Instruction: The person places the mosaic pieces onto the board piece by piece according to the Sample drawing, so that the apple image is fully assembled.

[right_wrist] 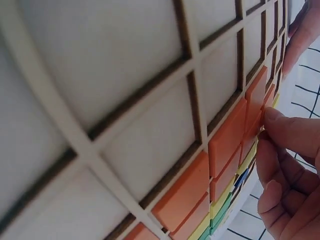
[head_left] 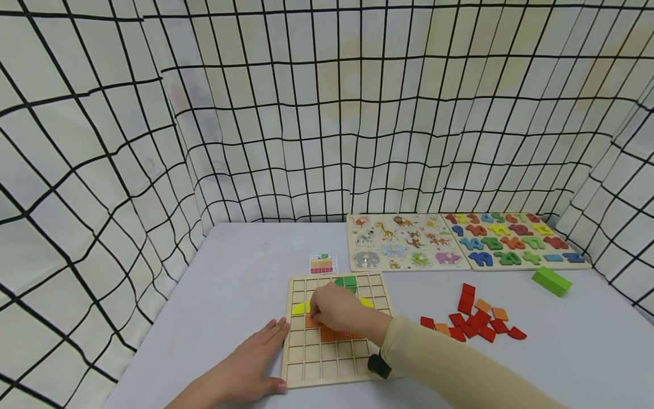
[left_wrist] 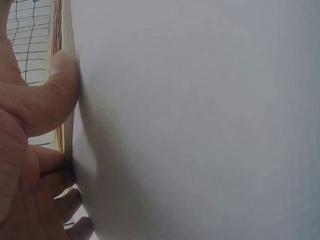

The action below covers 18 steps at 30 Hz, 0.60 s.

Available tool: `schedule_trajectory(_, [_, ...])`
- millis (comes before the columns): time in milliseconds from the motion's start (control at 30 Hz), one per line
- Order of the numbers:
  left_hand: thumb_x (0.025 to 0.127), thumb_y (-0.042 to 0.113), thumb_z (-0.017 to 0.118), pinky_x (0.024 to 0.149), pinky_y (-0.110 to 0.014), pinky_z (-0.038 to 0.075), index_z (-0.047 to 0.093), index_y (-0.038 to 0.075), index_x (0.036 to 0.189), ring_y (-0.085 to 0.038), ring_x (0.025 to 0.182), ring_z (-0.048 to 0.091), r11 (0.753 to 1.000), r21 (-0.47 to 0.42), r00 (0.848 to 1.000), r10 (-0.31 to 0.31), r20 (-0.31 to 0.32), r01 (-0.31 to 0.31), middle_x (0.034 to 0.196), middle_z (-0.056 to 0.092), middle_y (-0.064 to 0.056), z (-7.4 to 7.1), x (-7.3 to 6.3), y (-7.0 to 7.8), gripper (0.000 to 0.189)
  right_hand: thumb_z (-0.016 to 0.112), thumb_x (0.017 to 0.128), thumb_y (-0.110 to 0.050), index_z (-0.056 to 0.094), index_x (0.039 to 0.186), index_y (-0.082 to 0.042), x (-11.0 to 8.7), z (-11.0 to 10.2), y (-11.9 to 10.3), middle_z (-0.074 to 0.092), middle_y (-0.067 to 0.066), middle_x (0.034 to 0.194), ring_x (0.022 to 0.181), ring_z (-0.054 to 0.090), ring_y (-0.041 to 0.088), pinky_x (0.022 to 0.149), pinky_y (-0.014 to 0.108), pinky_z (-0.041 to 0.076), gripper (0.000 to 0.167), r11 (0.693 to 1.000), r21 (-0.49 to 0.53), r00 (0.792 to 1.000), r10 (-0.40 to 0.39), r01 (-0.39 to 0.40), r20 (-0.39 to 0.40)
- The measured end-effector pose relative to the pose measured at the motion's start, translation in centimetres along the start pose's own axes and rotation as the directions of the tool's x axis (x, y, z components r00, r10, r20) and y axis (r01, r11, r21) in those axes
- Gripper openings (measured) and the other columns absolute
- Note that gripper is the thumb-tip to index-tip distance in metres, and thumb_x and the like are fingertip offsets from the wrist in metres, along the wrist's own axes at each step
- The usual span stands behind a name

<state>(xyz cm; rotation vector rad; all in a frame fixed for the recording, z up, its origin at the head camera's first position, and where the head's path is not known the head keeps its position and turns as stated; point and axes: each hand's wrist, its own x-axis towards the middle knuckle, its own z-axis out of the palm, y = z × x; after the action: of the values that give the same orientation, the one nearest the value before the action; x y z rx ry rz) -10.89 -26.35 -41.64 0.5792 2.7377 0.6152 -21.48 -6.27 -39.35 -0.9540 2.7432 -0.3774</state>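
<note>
A wooden grid board (head_left: 305, 370) lies on the white table, holding orange tiles (head_left: 327, 334) with yellow tiles (head_left: 298, 308) and green tiles (head_left: 349, 280) beyond them. My left hand (head_left: 255, 355) lies along the board's left side, thumb and fingers spread against its edge; its wrist view shows the thumb on that edge. Over the board's middle, my right hand (head_left: 334, 307) pinches with curled thumb and index finger at an orange tile (head_left: 310, 322) on the left. In the right wrist view those fingertips (right_wrist: 271, 115) meet at the orange row, partly hiding the tile.
A small pattern card (head_left: 323, 263) sits behind the board. Farther back are an animal puzzle (head_left: 409, 250) and a number puzzle (head_left: 511, 250). Loose red tiles (head_left: 479, 319), some orange ones and a green block (head_left: 552, 281) lie to the right. Black netting (head_left: 317, 136) surrounds the table.
</note>
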Motion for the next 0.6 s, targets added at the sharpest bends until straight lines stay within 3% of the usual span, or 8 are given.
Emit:
schedule_trajectory(233, [0.08, 0.038, 0.084, 0.119, -0.066, 0.027, 0.033, -0.007, 0.155, -0.045, 0.155, 0.024, 1.0, 0.01, 1.0, -0.001, -0.008, 0.001, 0.164, 0.032, -0.023, 0.1, -0.1, 0.2, 0.102, 0.074, 0.094, -0.013, 0.079, 0.095, -0.013, -1.8, -2.2, 2.3, 0.074, -0.005, 0.088, 0.076, 0.059, 0.005, 0.071, 0.022, 0.053, 0.006, 0.996, 0.088, 1.0, -0.026, 0.027, -0.013])
schedule_trajectory(433, [0.08, 0.038, 0.084, 0.121, -0.064, 0.026, 0.034, -0.008, 0.155, -0.044, 0.155, 0.024, 0.999, 0.025, 1.0, -0.021, 0.007, 0.02, 0.165, 0.032, -0.023, 0.2, 0.1, 0.3, 0.101, 0.073, 0.093, -0.005, 0.078, 0.097, -0.008, -5.0, -4.7, 8.3, 0.072, -0.003, 0.086, 0.075, 0.059, 0.009, 0.069, 0.025, 0.054, 0.007, 0.989, 0.146, 0.998, -0.01, 0.018, -0.054])
schedule_trajectory(600, [0.079, 0.039, 0.084, 0.122, -0.064, 0.024, 0.033, -0.007, 0.155, -0.044, 0.156, 0.022, 0.999, 0.012, 0.999, -0.045, 0.017, 0.045, 0.166, 0.03, -0.023, 0.2, 0.2, 0.3, 0.102, 0.075, 0.091, -0.004, 0.076, 0.095, -0.01, -8.3, -5.8, 13.3, 0.069, -0.004, 0.084, 0.076, 0.057, 0.01, 0.072, 0.025, 0.055, 0.008, 0.981, 0.17, 0.996, 0.094, -0.092, -0.006])
